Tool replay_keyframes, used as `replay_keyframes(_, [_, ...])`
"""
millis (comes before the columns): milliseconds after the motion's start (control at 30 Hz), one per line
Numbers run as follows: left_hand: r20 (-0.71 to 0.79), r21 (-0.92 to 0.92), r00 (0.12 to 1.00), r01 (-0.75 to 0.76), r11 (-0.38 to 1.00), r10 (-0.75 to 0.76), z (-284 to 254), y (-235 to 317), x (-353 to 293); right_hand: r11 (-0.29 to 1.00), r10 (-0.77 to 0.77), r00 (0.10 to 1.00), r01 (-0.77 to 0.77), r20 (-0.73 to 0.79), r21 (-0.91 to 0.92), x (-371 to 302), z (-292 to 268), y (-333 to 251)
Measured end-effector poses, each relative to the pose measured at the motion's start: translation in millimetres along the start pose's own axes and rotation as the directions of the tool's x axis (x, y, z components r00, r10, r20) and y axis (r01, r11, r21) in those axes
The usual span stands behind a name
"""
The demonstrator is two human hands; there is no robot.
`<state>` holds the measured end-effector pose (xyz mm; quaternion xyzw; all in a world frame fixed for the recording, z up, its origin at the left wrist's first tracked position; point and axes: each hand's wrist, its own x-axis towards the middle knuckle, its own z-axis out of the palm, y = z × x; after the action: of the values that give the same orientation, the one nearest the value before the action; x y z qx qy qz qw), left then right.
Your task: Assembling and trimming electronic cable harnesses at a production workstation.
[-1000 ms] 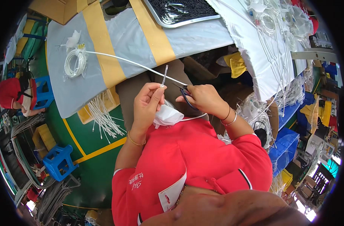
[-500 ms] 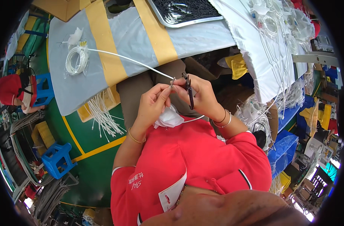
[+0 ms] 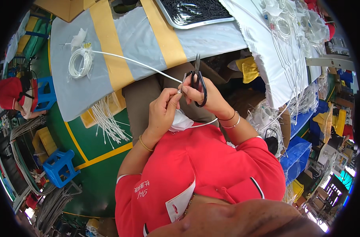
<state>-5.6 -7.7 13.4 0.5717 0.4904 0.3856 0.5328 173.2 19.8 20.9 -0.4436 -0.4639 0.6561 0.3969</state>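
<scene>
In front of my lap, my left hand (image 3: 162, 110) is closed in a pinch at the end of a white cable (image 3: 142, 66). A small pale bit shows at its fingertips, too small to make out. My right hand (image 3: 211, 96) holds black-handled scissors (image 3: 204, 89), blades pointing up and away from me, while its thumb and forefinger meet the left fingertips at the cable end. From there the cable runs left over the table edge to a bagged white coil (image 3: 80, 64). Below my hands lies a crumpled white plastic bag (image 3: 181, 122), with white cable coming out beside it.
The grey-covered table (image 3: 75, 100) has tan tape strips across it. At its back stands a metal tray (image 3: 201, 24) of small black pieces. Bundled white cables (image 3: 284, 29) lie on white cloth at right. Cut cable lengths (image 3: 107, 118) hang at left, near a blue stool (image 3: 60, 168).
The scissors have turned in my right hand, so the blades now point up and the handle loops show. My left hand has shifted slightly right. The coil has stayed put.
</scene>
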Motion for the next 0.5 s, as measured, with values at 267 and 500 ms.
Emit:
replay_keyframes(267, [0.477, -0.472, 0.872, 0.357, 0.806, -0.107, -27.3, -14.1, 12.0, 0.903, 0.113, 0.944, -0.228, 0.310, 0.363, 3.1, -7.7, 0.7])
replay_keyframes(500, [0.371, -0.510, 0.911, 0.360, 0.782, -0.177, -12.2, -12.0, 11.9, 0.960, 0.101, 0.994, -0.105, 0.028, 0.260, 0.6, 0.5, -0.8])
